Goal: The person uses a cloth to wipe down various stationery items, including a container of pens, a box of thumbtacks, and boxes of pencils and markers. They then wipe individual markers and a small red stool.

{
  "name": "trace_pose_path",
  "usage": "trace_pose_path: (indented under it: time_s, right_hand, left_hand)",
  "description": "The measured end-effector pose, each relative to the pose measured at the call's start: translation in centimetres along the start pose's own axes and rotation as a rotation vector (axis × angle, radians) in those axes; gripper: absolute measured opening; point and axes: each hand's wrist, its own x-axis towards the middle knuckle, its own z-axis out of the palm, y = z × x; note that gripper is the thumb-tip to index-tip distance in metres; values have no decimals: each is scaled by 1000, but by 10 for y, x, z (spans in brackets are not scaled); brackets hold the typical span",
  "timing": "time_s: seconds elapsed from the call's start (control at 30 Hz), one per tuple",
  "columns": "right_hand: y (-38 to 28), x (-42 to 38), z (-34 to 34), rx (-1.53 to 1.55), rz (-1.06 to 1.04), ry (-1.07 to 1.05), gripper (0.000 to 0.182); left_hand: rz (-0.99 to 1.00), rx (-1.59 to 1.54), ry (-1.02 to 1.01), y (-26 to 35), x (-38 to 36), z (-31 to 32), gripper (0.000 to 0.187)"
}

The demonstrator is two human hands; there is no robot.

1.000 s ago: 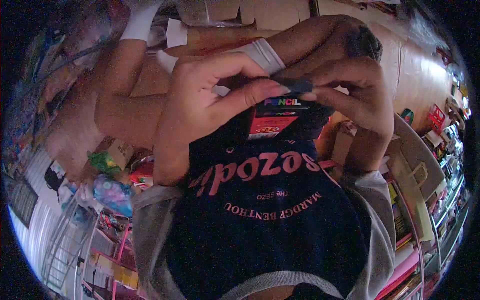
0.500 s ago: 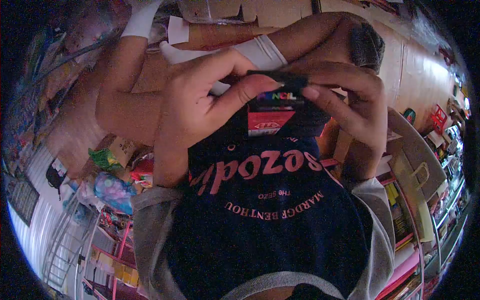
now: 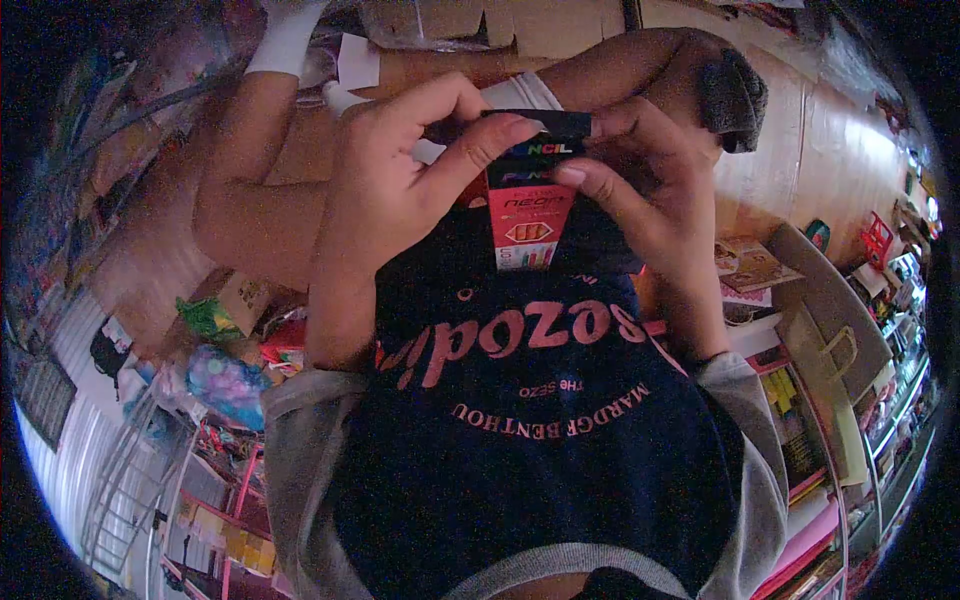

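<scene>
A small black and red pencil box point(image 3: 527, 215) is held up in front of my dark printed shirt, between both hands. Its black upper part carries the word "PENCIL" in coloured letters on two bands, one above the other; the red front below reads "neon". My left hand point(image 3: 400, 185) grips the upper left corner, thumb across the top band and fingers curled behind. On the other side, my right hand point(image 3: 655, 195) pinches the box's right edge, with its thumb tip on the lower band and its index finger near the top corner.
My bent legs, with white socks point(image 3: 280, 40), frame the space beyond the hands. Cardboard point(image 3: 440, 22) lies at the top. Plastic-wrapped goods point(image 3: 225, 375) and a green packet point(image 3: 212, 316) are at left. Shelves with stacked goods point(image 3: 800, 420) stand at right.
The box has turned so more of its red front and a second "PENCIL" band show. My right hand has come left and closer to my left hand, its thumb now on the box.
</scene>
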Motion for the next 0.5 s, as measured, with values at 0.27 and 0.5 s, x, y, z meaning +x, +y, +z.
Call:
trace_pose_path:
  time_s: [0.27, 0.5]
  right_hand:
    - [-4, 2, 1, 106, 16, -25, 22]
    - [-13, 19, -17, -72, -18, -114, 13]
  left_hand:
    - [33, -13, 37, -7, 1, 1, 21]
    - [-17, -139, 54, 1, 0, 6, 16]
